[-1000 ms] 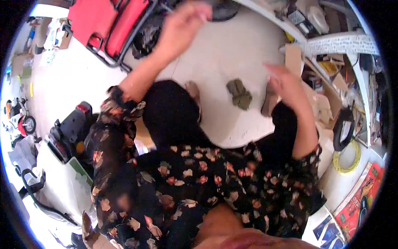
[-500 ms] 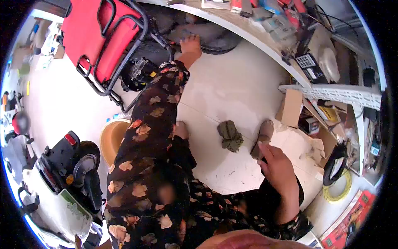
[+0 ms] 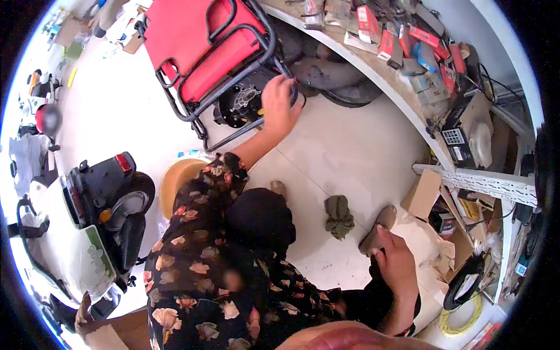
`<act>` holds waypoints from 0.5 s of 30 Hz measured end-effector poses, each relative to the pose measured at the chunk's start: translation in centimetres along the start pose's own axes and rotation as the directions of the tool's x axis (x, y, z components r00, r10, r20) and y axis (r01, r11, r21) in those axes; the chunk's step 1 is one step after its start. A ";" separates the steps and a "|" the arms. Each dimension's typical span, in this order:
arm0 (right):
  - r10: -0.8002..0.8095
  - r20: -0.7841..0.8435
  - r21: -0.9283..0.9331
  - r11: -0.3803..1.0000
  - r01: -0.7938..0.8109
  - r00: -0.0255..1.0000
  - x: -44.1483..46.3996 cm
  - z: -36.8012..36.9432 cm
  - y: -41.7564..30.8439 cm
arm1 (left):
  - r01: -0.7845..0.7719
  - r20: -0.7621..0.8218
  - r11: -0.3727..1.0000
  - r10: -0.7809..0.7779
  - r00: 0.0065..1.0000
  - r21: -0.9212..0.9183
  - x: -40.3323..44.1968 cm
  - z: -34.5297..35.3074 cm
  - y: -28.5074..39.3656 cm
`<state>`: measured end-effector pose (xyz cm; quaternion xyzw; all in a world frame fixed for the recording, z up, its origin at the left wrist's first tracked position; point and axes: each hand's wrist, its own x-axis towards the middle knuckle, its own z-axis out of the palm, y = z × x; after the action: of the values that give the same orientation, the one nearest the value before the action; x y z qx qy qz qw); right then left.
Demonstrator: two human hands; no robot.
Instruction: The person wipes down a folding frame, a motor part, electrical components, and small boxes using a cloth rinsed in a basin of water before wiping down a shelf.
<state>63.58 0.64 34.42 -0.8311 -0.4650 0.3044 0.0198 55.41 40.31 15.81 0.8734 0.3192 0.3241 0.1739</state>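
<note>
Ahead on the floor, the red chair (image 3: pixel 198 29) was by the left hand (image 3: pixel 279 108); I couldn't tell if its fingers gripped. The right hand (image 3: pixel 399 265) had thumb and fingers apart. Stiff, maybe heavy, the chair seemed best held by its frame (image 3: pixel 270 45).

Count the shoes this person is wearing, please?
2. The left shoe is left of the crumpled green cloth, its heel hidden; the right shoe is right of it, just beyond the right hand.

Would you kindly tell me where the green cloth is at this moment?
In the head view, the green cloth lies on the floor, right of centre, between the person's feet, nearer the right one.
</note>
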 end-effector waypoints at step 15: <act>0.059 0.092 -0.033 0.998 -0.056 0.994 2.3 0.8 0.7 | 0.472 0.360 0.881 -0.451 0.817 0.033 -1.1 0.2 -3.6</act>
<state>64.56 1.85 32.47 -0.8293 -0.4457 0.3362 -0.0232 53.30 42.22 13.36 0.8084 0.4747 0.1174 0.3276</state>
